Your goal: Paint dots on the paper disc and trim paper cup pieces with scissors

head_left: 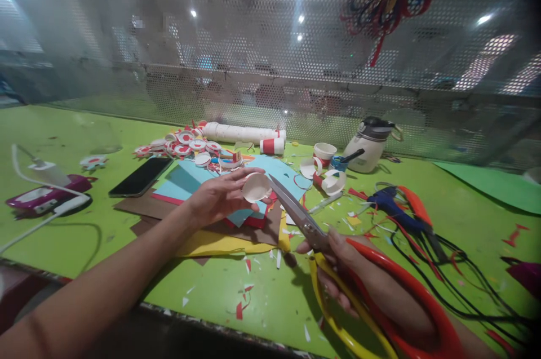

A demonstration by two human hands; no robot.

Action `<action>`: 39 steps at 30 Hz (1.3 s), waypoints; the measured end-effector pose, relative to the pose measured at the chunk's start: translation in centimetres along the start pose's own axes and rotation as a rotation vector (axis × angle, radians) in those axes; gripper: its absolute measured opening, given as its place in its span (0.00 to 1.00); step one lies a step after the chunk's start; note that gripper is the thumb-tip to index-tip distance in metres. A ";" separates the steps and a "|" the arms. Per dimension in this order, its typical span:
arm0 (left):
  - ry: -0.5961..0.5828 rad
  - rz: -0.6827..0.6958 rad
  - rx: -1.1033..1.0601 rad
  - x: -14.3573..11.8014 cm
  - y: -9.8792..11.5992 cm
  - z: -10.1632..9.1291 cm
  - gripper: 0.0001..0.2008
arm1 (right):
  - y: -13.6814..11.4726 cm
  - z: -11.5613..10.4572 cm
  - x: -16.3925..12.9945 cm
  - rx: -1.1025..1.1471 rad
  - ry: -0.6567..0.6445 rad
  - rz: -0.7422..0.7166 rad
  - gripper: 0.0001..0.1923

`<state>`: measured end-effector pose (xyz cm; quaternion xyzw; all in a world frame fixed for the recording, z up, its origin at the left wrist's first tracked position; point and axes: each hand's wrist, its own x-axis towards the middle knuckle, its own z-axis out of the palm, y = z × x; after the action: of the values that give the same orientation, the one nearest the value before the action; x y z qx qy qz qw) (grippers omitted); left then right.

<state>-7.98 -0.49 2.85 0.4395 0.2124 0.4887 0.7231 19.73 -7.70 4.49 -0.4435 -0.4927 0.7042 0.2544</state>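
My left hand (215, 195) holds a small white piece of cut paper cup (255, 187), its round hollow side turned toward me, above a stack of coloured sheets. In my right hand (338, 260) is a large pair of scissors (296, 212) with one red and one yellow handle. Their blades point up and left, the tips close beside the cup piece. Light blue sheets (279, 170) top the stack, with brown paper (139, 211) and a yellow sheet (211, 246) beneath. Small red and white scraps (240, 309) lie on the table in front.
Behind lie red-and-white cup pieces (181, 147), a white tube (243, 132) and paper cups (324, 151). A phone (141, 177) and a purple power strip (51, 195) are on the left. To the right are a hot glue gun (397, 209), its black cable and a jug (367, 145).
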 end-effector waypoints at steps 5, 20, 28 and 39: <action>0.011 0.017 -0.014 -0.1 0.0 0.3 0.17 | 0.3 -0.1 -0.1 0.022 0.022 0.023 0.28; -0.013 -0.008 0.022 0.1 -0.4 -0.1 0.17 | -0.4 0.3 0.1 -0.070 -0.031 0.004 0.31; -0.087 -0.007 0.061 0.0 -0.5 -0.3 0.19 | -0.4 0.3 0.0 -0.119 -0.020 0.011 0.36; -0.096 0.009 0.157 -0.2 -0.3 -0.4 0.20 | -0.5 0.5 -0.4 -0.123 -0.008 -0.013 0.34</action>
<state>-8.18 -0.51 2.37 0.5187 0.2132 0.4523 0.6935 19.43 -8.06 5.14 -0.4523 -0.5390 0.6724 0.2295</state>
